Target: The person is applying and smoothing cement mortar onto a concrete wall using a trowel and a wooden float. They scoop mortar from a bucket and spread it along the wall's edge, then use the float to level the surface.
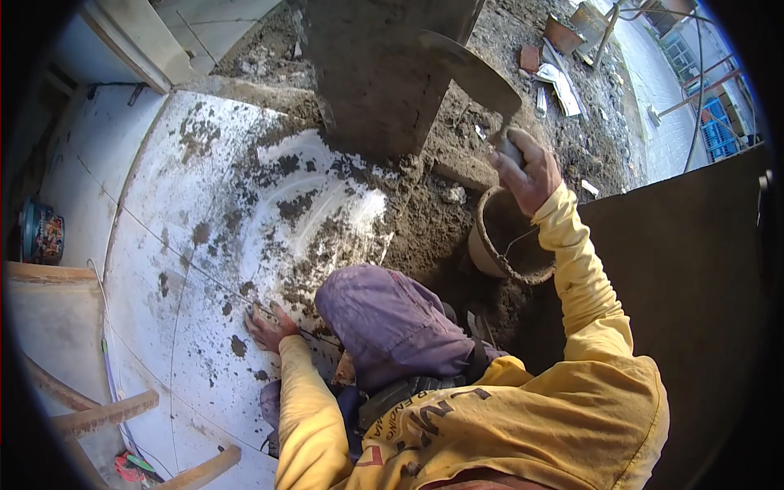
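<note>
My right hand (529,170) is raised at the upper right, its fingers wrapped round the handle of a trowel (480,77). The trowel's long blade points up and left, in front of a grey plastered pillar (371,90). Below this hand stands a mortar-stained bucket (488,255) with a wire handle; how full it is, I cannot tell. My left hand (271,328) rests on the white tiled floor (208,327) beside my bent knee, fingers apart and nothing in them. Smears and crumbs of dark mortar (298,204) lie on the tiles ahead of it.
A dark wall (678,278) rises close on my right. Beyond the bucket lies rough soil (457,163) with rubble and a red brick (530,59). On the left are a wooden ladder-like frame (106,412) and a small printed tub (42,233). A blue rack (719,131) stands far off.
</note>
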The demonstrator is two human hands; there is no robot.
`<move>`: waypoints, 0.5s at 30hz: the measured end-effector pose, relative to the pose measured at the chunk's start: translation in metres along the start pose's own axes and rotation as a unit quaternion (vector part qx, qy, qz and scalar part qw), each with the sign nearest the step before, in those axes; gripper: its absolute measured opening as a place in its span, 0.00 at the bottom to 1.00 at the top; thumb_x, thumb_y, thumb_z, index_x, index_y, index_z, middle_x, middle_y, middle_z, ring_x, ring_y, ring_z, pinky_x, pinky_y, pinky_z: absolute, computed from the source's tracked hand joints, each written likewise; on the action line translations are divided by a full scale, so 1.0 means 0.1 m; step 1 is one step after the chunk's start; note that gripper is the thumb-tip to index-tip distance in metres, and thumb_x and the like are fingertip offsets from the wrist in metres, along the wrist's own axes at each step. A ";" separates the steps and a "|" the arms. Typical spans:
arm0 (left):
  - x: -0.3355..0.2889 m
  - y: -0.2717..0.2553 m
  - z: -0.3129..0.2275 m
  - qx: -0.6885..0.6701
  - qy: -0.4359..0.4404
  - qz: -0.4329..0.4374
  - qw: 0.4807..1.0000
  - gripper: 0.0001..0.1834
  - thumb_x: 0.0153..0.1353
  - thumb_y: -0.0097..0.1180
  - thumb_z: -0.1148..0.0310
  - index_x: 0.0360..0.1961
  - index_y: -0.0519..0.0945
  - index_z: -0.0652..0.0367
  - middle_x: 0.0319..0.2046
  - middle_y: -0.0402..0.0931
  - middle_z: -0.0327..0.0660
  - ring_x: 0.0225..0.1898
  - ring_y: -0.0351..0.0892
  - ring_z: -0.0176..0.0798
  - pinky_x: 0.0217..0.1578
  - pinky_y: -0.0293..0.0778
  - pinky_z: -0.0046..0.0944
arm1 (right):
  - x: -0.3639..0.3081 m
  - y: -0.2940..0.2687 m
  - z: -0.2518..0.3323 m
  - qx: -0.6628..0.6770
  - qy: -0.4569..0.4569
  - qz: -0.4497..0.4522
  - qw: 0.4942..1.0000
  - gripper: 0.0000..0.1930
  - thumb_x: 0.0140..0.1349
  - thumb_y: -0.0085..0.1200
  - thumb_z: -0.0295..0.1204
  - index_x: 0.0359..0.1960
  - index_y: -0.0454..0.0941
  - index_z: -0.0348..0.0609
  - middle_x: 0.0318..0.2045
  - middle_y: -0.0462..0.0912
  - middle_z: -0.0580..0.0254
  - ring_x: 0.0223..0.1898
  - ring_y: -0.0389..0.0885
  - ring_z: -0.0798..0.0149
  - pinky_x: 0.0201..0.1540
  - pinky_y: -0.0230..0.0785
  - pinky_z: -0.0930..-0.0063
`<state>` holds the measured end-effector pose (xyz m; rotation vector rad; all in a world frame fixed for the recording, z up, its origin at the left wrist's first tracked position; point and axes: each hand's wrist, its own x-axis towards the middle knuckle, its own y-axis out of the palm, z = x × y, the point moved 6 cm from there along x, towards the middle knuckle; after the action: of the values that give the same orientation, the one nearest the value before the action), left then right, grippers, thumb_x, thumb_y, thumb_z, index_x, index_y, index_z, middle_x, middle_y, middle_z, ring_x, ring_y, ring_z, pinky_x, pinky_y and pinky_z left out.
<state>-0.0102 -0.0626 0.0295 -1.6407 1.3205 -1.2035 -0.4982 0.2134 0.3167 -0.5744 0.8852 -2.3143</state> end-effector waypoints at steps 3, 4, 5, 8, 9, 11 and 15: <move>0.01 -0.04 -0.04 -0.005 0.010 -0.008 1.000 0.29 0.60 0.55 0.45 0.61 0.74 0.42 0.67 0.63 0.44 0.69 0.59 0.50 0.66 0.51 0.60 | -0.34 0.30 -0.19 0.016 0.034 0.037 0.999 0.20 0.62 0.59 0.36 0.49 0.73 0.35 0.32 0.81 0.48 0.33 0.83 0.54 0.41 0.74 0.65; 0.01 -0.03 -0.05 -0.006 0.011 -0.008 1.000 0.29 0.60 0.55 0.45 0.61 0.74 0.42 0.67 0.63 0.44 0.69 0.59 0.50 0.66 0.51 0.59 | -0.46 0.43 -0.27 0.009 0.047 0.056 0.997 0.19 0.61 0.59 0.36 0.49 0.73 0.36 0.32 0.80 0.48 0.34 0.83 0.53 0.41 0.75 0.65; 0.00 0.00 -0.06 -0.011 0.012 -0.006 1.000 0.29 0.60 0.54 0.45 0.61 0.74 0.42 0.67 0.63 0.44 0.69 0.59 0.50 0.66 0.51 0.59 | -0.58 0.56 -0.37 0.001 0.037 0.061 0.997 0.19 0.61 0.60 0.36 0.49 0.73 0.37 0.33 0.81 0.48 0.36 0.83 0.51 0.43 0.75 0.64; 0.00 0.03 -0.01 -0.013 0.015 -0.010 1.000 0.29 0.60 0.54 0.43 0.61 0.74 0.41 0.67 0.64 0.44 0.69 0.60 0.49 0.66 0.52 0.59 | -1.03 1.17 -0.84 -0.071 0.089 0.095 0.989 0.20 0.59 0.60 0.37 0.50 0.75 0.43 0.40 0.82 0.47 0.43 0.83 0.45 0.47 0.76 0.60; -0.01 0.01 -0.05 -0.011 0.016 -0.008 1.000 0.29 0.60 0.54 0.43 0.61 0.74 0.41 0.67 0.64 0.44 0.69 0.60 0.49 0.66 0.52 0.59 | -1.17 1.32 -1.01 -0.117 0.122 0.114 0.979 0.21 0.59 0.59 0.39 0.52 0.74 0.47 0.44 0.81 0.50 0.47 0.81 0.44 0.50 0.75 0.57; -0.02 -0.01 -0.07 0.002 0.015 -0.007 1.000 0.30 0.61 0.53 0.42 0.61 0.75 0.41 0.67 0.64 0.44 0.68 0.61 0.49 0.66 0.52 0.59 | -1.32 1.50 -1.17 -0.153 0.134 0.130 0.970 0.21 0.60 0.57 0.41 0.54 0.73 0.50 0.45 0.78 0.53 0.49 0.80 0.47 0.50 0.74 0.56; 0.01 -0.03 -0.04 -0.017 0.027 -0.018 0.999 0.30 0.61 0.53 0.42 0.61 0.74 0.41 0.67 0.63 0.44 0.69 0.60 0.49 0.66 0.51 0.59 | -1.39 1.68 -1.43 -0.176 0.113 0.120 0.971 0.21 0.62 0.56 0.40 0.56 0.71 0.52 0.43 0.77 0.54 0.47 0.80 0.48 0.48 0.74 0.57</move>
<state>-0.0129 -0.0629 0.0341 -1.6730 1.3569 -1.2598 -0.4163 0.2676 0.0750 -0.3237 1.4086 -2.0406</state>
